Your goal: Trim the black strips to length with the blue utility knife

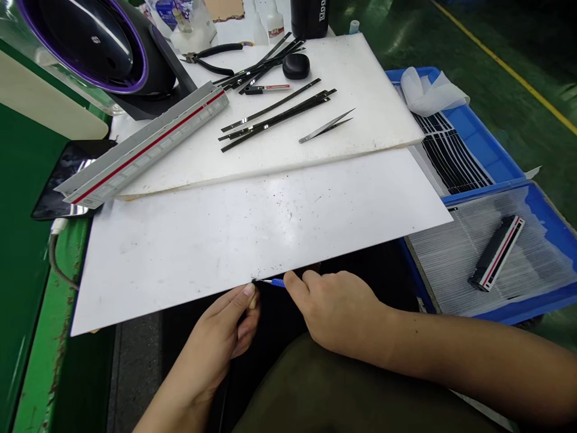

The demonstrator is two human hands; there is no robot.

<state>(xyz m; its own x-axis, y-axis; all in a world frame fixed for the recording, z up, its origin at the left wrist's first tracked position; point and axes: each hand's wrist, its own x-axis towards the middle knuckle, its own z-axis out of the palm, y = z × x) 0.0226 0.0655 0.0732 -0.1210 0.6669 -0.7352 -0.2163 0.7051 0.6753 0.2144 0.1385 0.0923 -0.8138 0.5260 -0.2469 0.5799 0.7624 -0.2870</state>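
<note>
At the near edge of the white board (270,222), my left hand (229,322) is closed, thumb against fingers, on a small dark piece that is mostly hidden. My right hand (345,307) is wrapped round a blue-handled tool (277,282), whose thin tip points left and meets the dark piece at my left thumb. Beyond, on a white foam slab (374,108), lie thin black strips (279,117), silver tweezers (327,126), a small red and black tool (267,89) and a black oval case (296,66).
Black-handled pliers (214,57) and another pile of strips lie farther back. A long grey box with a red stripe (148,147) rests at the left beside a black fan-like device (99,48). Blue trays (491,144) on the right hold black strips and a small striped box (498,252).
</note>
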